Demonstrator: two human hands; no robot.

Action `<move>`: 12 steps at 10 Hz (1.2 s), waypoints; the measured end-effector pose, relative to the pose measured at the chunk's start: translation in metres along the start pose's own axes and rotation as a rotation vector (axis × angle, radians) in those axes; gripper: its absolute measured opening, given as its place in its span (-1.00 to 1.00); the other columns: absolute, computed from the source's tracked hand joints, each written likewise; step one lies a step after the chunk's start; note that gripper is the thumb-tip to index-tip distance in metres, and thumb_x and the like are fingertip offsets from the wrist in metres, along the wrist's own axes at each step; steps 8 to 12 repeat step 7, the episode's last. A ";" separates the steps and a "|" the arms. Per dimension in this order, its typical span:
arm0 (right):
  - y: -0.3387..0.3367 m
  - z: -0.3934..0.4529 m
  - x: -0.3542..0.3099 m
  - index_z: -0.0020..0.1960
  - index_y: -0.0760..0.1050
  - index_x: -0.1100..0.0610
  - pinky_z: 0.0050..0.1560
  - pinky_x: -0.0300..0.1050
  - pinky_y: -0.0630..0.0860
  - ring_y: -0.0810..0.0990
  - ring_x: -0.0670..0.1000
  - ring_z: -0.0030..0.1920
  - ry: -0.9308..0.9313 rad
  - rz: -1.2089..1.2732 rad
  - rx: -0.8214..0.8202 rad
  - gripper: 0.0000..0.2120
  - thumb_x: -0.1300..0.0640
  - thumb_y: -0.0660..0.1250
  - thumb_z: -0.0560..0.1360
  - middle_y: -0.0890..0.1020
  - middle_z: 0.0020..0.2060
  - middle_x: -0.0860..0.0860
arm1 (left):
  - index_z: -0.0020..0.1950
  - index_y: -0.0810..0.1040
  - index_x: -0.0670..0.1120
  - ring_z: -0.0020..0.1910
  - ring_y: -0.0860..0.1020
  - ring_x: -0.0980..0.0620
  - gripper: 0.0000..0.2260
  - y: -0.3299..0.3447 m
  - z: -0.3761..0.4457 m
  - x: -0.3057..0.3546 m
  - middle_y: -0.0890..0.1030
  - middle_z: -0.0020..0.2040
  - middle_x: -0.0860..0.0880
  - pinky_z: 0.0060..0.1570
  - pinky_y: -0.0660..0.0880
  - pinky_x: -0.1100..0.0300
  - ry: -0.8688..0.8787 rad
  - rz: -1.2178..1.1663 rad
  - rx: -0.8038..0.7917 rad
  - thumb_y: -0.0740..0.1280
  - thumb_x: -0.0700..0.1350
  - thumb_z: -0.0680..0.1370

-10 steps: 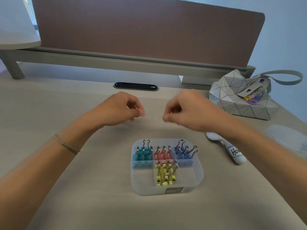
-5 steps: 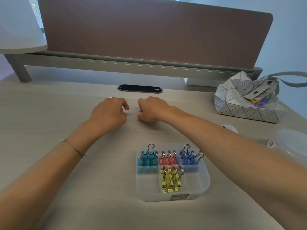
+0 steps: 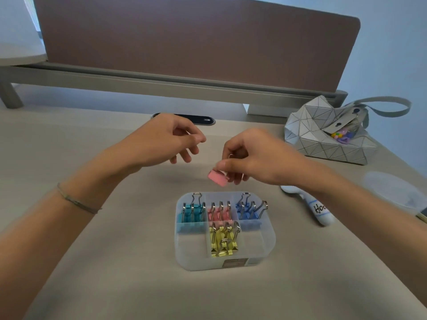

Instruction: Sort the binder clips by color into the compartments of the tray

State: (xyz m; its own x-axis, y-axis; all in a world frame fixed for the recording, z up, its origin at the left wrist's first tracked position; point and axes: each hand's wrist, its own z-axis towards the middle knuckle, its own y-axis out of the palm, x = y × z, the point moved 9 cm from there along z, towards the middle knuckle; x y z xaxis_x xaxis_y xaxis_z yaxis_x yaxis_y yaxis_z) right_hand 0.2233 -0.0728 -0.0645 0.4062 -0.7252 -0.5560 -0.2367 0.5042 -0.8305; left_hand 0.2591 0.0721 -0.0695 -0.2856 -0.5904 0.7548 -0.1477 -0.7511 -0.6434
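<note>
A clear plastic tray (image 3: pixel 265 252) with several compartments lies on the desk near me. Its back row holds teal clips (image 3: pixel 193 212) on the left, pink clips (image 3: pixel 219 213) in the middle and blue clips (image 3: pixel 248 210) on the right. Yellow clips (image 3: pixel 223 241) fill the front middle compartment. My right hand (image 3: pixel 256 155) pinches a pink binder clip (image 3: pixel 217 178) in the air just behind the tray's back edge. My left hand (image 3: pixel 161 139) hovers to the left of it, fingers loosely curled and holding nothing.
A grey faceted pouch (image 3: pixel 323 137) with a strap sits at the back right. A white labelled object (image 3: pixel 320 210) lies right of the tray, partly under my right forearm. A clear lid (image 3: pixel 390 190) rests at the far right. A brown divider panel (image 3: pixel 196 42) bounds the desk's back.
Both hands came back from the far desk towards the tray and spread apart. My right hand now holds a pink clip above the tray's back edge.
</note>
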 end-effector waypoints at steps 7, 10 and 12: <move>0.016 -0.010 -0.018 -0.19 0.67 0.03 -0.32 -0.24 0.37 0.52 -0.17 -0.39 -0.053 -0.411 -0.087 -0.65 -0.21 0.34 0.54 0.56 -0.42 -0.13 | -0.06 0.67 -0.02 -0.21 0.68 0.11 -0.67 -0.004 -0.003 0.002 0.71 -0.18 0.03 -0.27 0.54 0.24 0.046 0.123 -0.005 0.21 0.14 0.65; 0.016 -0.010 -0.018 -0.19 0.67 0.03 -0.32 -0.24 0.37 0.52 -0.17 -0.39 -0.053 -0.411 -0.087 -0.65 -0.21 0.34 0.54 0.56 -0.42 -0.13 | -0.06 0.67 -0.02 -0.21 0.68 0.11 -0.67 -0.004 -0.003 0.002 0.71 -0.18 0.03 -0.27 0.54 0.24 0.046 0.123 -0.005 0.21 0.14 0.65; 0.016 -0.010 -0.018 -0.19 0.67 0.03 -0.32 -0.24 0.37 0.52 -0.17 -0.39 -0.053 -0.411 -0.087 -0.65 -0.21 0.34 0.54 0.56 -0.42 -0.13 | -0.06 0.67 -0.02 -0.21 0.68 0.11 -0.67 -0.004 -0.003 0.002 0.71 -0.18 0.03 -0.27 0.54 0.24 0.046 0.123 -0.005 0.21 0.14 0.65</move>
